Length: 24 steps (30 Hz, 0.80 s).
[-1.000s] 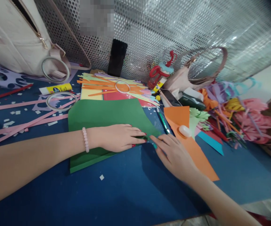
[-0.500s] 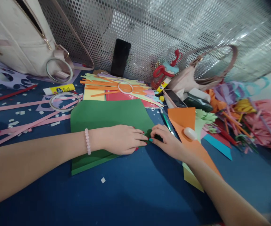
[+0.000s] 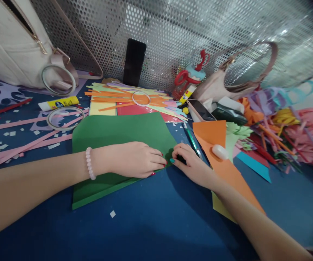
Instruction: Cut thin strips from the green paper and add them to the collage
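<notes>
A sheet of green paper [image 3: 118, 130] lies on the blue table, with a narrow fold along its near edge. My left hand [image 3: 134, 159] rests flat on the sheet, fingers stretched toward its right end. Thumb and forefinger of my right hand [image 3: 190, 161] are pinched at the sheet's right corner, close to my left fingertips. The exact grip is partly hidden by my fingers. Right of that hand are a green pen [image 3: 191, 139] and an orange paper piece [image 3: 213, 132] with a white oval object [image 3: 220, 152] on it.
Glue stick [image 3: 58, 103], tape rings [image 3: 65, 119] and pink strips [image 3: 36, 143] lie left. Behind are paper strips [image 3: 104, 95], an upright phone [image 3: 134, 61] and a red-handled bottle [image 3: 190, 79]. Bags [image 3: 12, 54] stand at the back; colourful paper pieces [image 3: 305, 141] crowd the right.
The view has shifted slightly, and the green sheet with my left hand appears a little further left. Both hands keep nearly the same pose on the paper.
</notes>
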Each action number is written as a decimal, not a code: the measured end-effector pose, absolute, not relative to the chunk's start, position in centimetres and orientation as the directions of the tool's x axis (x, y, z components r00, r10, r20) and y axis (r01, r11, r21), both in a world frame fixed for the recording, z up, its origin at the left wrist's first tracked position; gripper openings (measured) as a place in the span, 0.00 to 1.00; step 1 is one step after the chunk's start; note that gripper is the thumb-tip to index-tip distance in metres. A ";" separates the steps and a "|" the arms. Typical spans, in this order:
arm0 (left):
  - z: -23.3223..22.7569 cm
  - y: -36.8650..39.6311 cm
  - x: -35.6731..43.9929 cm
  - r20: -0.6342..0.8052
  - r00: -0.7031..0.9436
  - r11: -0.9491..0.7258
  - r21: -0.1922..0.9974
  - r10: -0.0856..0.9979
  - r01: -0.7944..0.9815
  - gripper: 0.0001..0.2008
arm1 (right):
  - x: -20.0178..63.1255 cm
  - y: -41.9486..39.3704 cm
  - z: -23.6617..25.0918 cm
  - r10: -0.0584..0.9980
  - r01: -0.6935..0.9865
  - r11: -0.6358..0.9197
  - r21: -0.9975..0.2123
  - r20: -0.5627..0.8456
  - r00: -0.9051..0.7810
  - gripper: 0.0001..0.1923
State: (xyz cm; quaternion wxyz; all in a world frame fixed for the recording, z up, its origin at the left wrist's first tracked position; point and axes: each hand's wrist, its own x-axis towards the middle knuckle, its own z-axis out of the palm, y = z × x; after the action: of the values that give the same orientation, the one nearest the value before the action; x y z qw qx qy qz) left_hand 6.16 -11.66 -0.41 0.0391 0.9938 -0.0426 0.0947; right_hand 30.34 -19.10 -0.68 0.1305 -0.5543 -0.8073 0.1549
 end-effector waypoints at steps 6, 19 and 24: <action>-0.7 -11.4 6.2 0.193 0.978 -0.992 0.078 -0.083 -0.099 0.17 | 30.3 -19.2 -0.5 0.935 0.856 0.340 -0.390 0.041 -0.352 0.06; -0.6 -11.2 6.2 0.208 0.975 -0.989 0.108 -0.074 -0.098 0.15 | 30.6 -21.3 1.3 0.813 0.834 0.551 0.014 0.218 -0.540 0.12; -0.7 -11.0 6.2 0.196 0.978 -0.987 0.122 -0.075 -0.100 0.16 | 29.2 -24.2 1.5 0.801 0.814 0.567 0.125 0.147 -0.580 0.19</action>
State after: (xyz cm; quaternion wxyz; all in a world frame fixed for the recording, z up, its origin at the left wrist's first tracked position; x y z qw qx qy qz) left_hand 6.21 -10.98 -0.71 0.0657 0.9922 -0.0440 0.0959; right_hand 29.23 -24.24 1.46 0.0368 -0.4565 -0.8844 -0.0894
